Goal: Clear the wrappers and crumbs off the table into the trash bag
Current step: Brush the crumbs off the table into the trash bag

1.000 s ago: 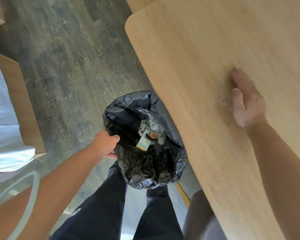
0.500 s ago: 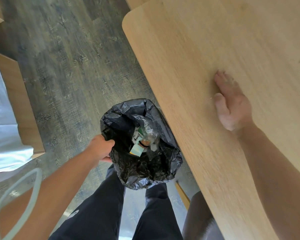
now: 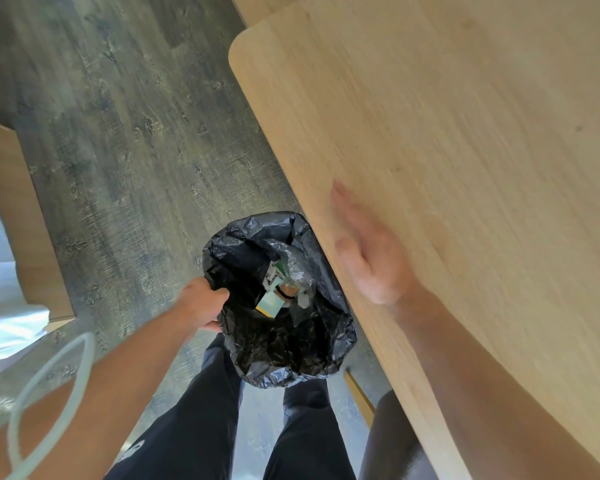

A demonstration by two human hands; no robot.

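Note:
A black trash bag [image 3: 291,344] hangs open just below the left edge of the light wooden table [image 3: 465,116]. My left hand [image 3: 201,303] grips the bag's rim on its left side and holds its mouth open. Several wrappers [image 3: 278,292] lie inside the bag. My right hand [image 3: 368,258] lies flat on its edge on the tabletop, fingers together, right at the table's edge above the bag; it is motion-blurred. No crumbs are visible on the table beside it.
Grey wood-plank floor [image 3: 125,140] spreads to the left. A wooden furniture panel with white cloth [image 3: 11,258] stands at far left. My dark-trousered legs [image 3: 201,427] are under the bag. A dark chair seat [image 3: 392,441] sits under the table edge.
My right hand has swept left across the tabletop from its middle to the edge above the bag. The crumbs seen beside it earlier no longer show. My left hand kept hold of the bag.

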